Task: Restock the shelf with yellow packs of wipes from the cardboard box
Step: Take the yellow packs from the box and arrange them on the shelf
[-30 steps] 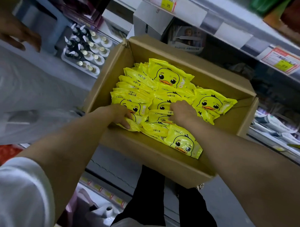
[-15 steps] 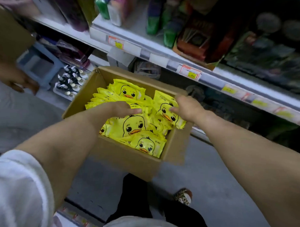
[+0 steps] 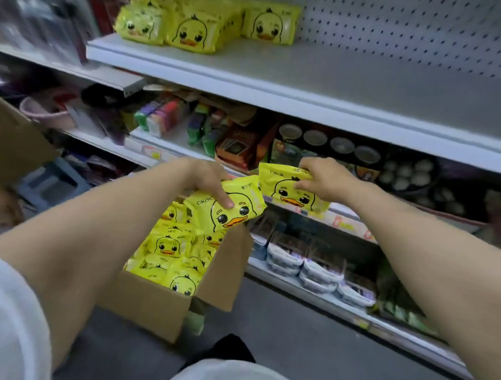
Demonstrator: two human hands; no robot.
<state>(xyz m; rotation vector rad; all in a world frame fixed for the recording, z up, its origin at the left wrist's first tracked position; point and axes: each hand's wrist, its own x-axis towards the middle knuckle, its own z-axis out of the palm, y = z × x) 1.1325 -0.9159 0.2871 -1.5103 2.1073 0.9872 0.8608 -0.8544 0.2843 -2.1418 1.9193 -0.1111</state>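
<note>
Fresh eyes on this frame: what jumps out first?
Bright yellow duck-face wipes dominate. Mid-frame, the left hand grips one yellow pack over the open cardboard box, and the right hand pinches a second pack just to its right. More fill the box, and a row of matching packs stands at the upper left on the white shelf.

The brand "CKoK" stands in dark letters at the top left of the yellow pack (image 3: pixel 238 219) in the left hand (image 3: pixel 207 177) and of the second yellow pack (image 3: pixel 289 192) in the right hand (image 3: pixel 325 178); smaller characters and shelf-edge labels (image 3: pixel 343 221) are too blurred to read
</note>
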